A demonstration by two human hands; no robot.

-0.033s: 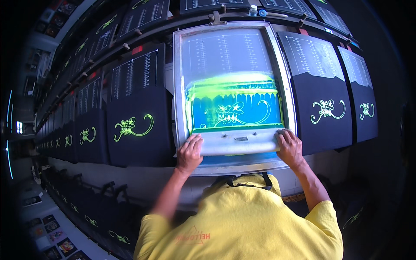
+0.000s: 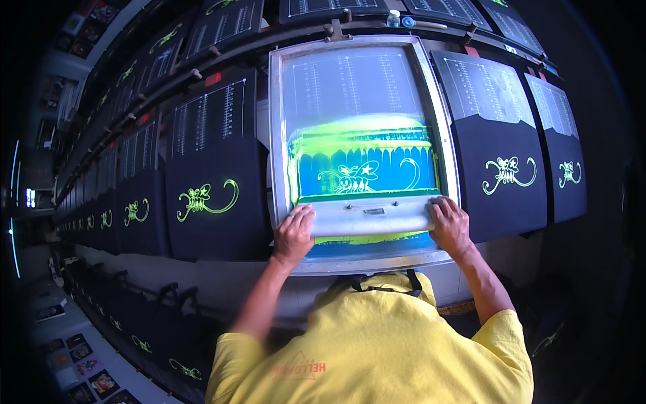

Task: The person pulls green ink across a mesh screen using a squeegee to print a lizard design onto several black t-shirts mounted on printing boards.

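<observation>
A squeegee (image 2: 373,221) with a wide pale metal holder lies across the screen printing frame (image 2: 274,128). My left hand (image 2: 293,234) is closed on its left end and my right hand (image 2: 449,222) on its right end. Just beyond the squeegee, the blue mesh (image 2: 387,172) shows a winged, curly-tailed design (image 2: 356,176), partly covered by the tool. Bright yellow-green ink (image 2: 363,124) lies in a thick band across the middle of the mesh. More ink streaks show on the near side of the squeegee.
Black garments on boards flank the frame: a printed garment (image 2: 208,202) at left and another printed garment (image 2: 501,168) at right. A rail (image 2: 202,71) with clamps runs behind. A small bottle (image 2: 393,18) and a tape roll (image 2: 408,21) stand at the far edge.
Both hands and the squeegee have shifted slightly away from my body, covering more of the design. More yellow-green ink shows on the squeegee's near side.
</observation>
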